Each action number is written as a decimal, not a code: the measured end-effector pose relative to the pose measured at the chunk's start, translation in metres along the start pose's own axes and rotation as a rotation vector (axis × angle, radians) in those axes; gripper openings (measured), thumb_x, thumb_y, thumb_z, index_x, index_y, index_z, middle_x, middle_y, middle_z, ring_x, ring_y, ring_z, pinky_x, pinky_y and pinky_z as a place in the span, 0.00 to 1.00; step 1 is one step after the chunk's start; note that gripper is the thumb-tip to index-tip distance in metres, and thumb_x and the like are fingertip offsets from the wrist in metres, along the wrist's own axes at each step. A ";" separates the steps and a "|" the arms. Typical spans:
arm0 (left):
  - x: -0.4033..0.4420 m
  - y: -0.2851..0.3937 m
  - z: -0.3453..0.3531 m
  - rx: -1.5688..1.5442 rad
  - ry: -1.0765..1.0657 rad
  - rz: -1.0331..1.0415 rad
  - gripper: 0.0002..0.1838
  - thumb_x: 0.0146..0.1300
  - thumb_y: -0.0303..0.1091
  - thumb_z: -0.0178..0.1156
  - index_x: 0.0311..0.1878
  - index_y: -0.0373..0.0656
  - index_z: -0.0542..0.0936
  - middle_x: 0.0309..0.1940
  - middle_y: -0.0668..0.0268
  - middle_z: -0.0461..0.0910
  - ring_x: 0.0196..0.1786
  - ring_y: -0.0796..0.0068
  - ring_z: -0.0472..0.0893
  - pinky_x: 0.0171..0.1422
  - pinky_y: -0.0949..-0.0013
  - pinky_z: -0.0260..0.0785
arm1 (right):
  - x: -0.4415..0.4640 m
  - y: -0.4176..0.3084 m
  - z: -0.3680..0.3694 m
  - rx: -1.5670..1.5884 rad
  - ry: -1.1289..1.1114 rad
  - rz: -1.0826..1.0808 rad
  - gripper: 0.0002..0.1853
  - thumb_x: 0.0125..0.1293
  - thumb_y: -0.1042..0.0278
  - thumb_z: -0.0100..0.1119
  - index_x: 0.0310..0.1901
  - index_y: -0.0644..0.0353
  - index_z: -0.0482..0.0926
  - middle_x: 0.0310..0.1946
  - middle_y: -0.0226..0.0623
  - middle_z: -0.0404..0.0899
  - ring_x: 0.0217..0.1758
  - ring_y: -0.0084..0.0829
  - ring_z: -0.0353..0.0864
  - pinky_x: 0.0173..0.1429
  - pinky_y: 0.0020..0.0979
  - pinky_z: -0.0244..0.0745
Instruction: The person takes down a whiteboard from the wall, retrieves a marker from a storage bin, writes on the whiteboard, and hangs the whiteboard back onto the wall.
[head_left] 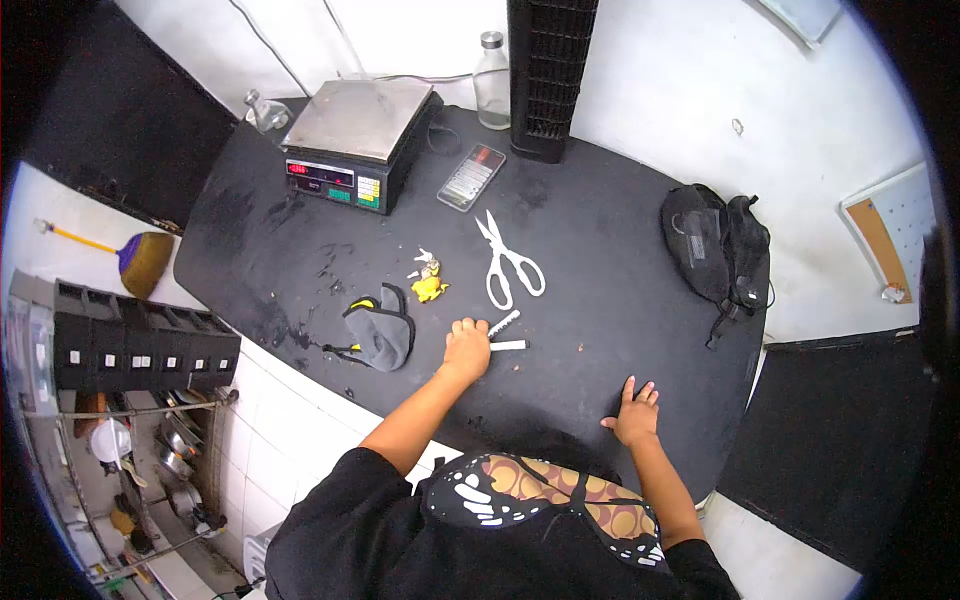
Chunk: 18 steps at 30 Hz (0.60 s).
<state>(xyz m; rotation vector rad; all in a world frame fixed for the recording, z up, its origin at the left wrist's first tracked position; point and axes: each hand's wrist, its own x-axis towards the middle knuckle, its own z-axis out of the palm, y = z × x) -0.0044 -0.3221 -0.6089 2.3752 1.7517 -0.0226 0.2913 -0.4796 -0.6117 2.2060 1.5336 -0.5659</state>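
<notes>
My left hand (467, 349) is closed around a thin item on the dark table; a white striped strip (504, 323) and a white stick end (510, 345) stick out to its right. What lies under the palm is hidden. My right hand (635, 415) rests on the table with its fingers spread and nothing in it. Beyond my left hand lie white-handled scissors (513, 265), slightly open. Keys with a yellow charm (429, 288) and a grey pouch with yellow trim (380, 333) lie to the left of the scissors.
A digital scale (360, 120), a phone (471, 178) and a glass bottle (492, 85) stand or lie at the table's back. On the right edge is a black bag (715, 245). A black tower (548, 75) rises behind the table (640, 290).
</notes>
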 end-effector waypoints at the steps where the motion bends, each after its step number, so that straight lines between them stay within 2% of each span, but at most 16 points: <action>1: -0.002 0.001 0.000 -0.025 0.002 0.021 0.14 0.59 0.29 0.51 0.49 0.38 0.70 0.46 0.54 0.71 0.52 0.52 0.71 0.52 0.53 0.68 | -0.001 0.000 -0.001 -0.009 -0.007 0.002 0.58 0.49 0.39 0.65 0.71 0.60 0.40 0.68 0.68 0.43 0.71 0.61 0.49 0.68 0.46 0.56; 7: -0.053 0.020 -0.025 -0.479 -0.080 0.070 0.17 0.57 0.26 0.52 0.51 0.38 0.66 0.40 0.43 0.76 0.47 0.42 0.76 0.49 0.47 0.68 | -0.004 -0.002 -0.004 -0.024 -0.039 0.009 0.59 0.51 0.40 0.64 0.71 0.61 0.36 0.68 0.68 0.41 0.71 0.60 0.48 0.69 0.45 0.56; 8: -0.065 0.026 -0.030 -0.484 -0.118 0.036 0.18 0.57 0.26 0.53 0.51 0.40 0.64 0.36 0.43 0.77 0.43 0.41 0.77 0.47 0.47 0.68 | -0.003 -0.002 -0.003 -0.020 -0.039 0.005 0.59 0.51 0.40 0.64 0.71 0.61 0.36 0.68 0.68 0.41 0.71 0.60 0.48 0.69 0.45 0.56; 11: -0.106 0.032 -0.011 -0.571 -0.053 0.040 0.18 0.57 0.26 0.53 0.51 0.42 0.64 0.36 0.45 0.78 0.42 0.40 0.77 0.45 0.46 0.68 | -0.003 0.001 -0.002 -0.012 -0.035 -0.002 0.59 0.50 0.40 0.65 0.71 0.60 0.36 0.68 0.67 0.41 0.71 0.60 0.48 0.69 0.46 0.56; 15: -0.169 0.038 -0.001 -0.650 -0.043 -0.080 0.15 0.60 0.34 0.57 0.48 0.42 0.67 0.37 0.45 0.79 0.41 0.40 0.78 0.45 0.48 0.68 | -0.004 0.003 -0.001 0.012 -0.030 -0.008 0.60 0.50 0.40 0.66 0.71 0.59 0.36 0.69 0.67 0.41 0.71 0.61 0.48 0.69 0.46 0.55; 16: -0.184 0.037 0.001 -0.663 -0.059 -0.130 0.18 0.61 0.40 0.59 0.48 0.42 0.68 0.38 0.45 0.79 0.42 0.41 0.78 0.46 0.49 0.68 | -0.003 0.004 -0.001 0.031 -0.014 -0.017 0.59 0.49 0.41 0.66 0.71 0.59 0.37 0.69 0.67 0.41 0.71 0.61 0.49 0.69 0.48 0.55; 18: -0.215 0.030 0.009 -0.700 -0.025 -0.178 0.25 0.61 0.40 0.59 0.58 0.44 0.65 0.42 0.44 0.78 0.48 0.46 0.78 0.53 0.53 0.68 | -0.002 0.007 0.004 0.066 0.005 -0.028 0.58 0.49 0.42 0.67 0.72 0.58 0.40 0.68 0.68 0.42 0.70 0.62 0.49 0.68 0.52 0.55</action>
